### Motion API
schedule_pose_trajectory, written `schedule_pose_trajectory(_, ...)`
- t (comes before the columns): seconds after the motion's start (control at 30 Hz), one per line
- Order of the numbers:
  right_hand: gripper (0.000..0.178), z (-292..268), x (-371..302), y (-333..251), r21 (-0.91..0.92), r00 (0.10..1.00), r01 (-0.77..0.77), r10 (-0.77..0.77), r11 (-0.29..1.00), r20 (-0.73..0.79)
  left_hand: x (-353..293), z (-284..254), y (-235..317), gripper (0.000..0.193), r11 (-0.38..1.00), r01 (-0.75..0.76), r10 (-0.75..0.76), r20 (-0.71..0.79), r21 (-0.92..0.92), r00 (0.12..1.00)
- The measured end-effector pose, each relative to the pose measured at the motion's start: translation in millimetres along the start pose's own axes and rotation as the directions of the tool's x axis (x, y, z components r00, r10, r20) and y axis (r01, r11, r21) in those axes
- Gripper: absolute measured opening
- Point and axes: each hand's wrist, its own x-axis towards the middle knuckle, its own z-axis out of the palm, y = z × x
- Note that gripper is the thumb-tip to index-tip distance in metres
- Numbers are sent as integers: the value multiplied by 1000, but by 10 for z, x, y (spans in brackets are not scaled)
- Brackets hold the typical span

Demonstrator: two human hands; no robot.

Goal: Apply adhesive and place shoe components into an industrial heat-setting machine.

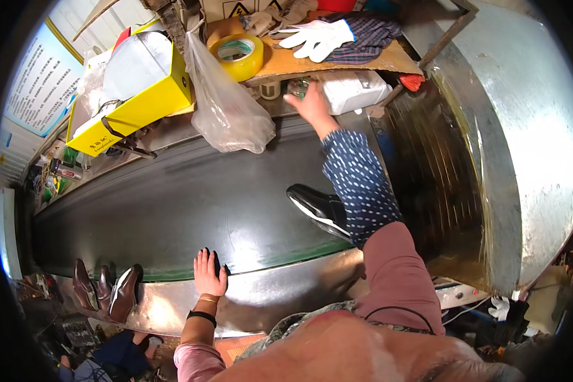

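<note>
The right grip [313,107] was found at the far side of the belt [172,197], below the shelf [280,62], its fingers partly spread at a clear jar [297,85]. Whether it grasped the jar or merely lay in front of it could not be determined. The jar stood between a white cup [270,90] on the left and a white package [353,91] on the right. The left grip [210,275] was released, fingers extended over the belt's near edge. A black shoe [318,202] lay on the belt, beside the right sleeve [361,178]. In this inspector's judgement the jar was light, stiff, smooth enough to slip and, if glass, fragile; its side wall, taken between thumb and fingers, offered the soundest hold.
</note>
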Motion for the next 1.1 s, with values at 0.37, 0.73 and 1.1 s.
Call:
schedule_pose_trajectory(0.37, 95, -908, -3472, 450, -474, 969, 200, -102, 857, 226, -47, 82, -91, 57, 997, -76, 77, -43, 24, 996)
schedule_pose_trajectory(0.73, 12, -1064, -3912, 301, -489, 914, 402, -372, 774, 162, -73, 113, 0, 54, 994, -92, 99, -153, 52, 983)
schedule_pose_trajectory(1.1, 12, -2064, -5576, -1051, -488, 339, 843, -928, 228, 152, -212, 199, -49, 50, 956, -293, 281, -386, 27, 879)
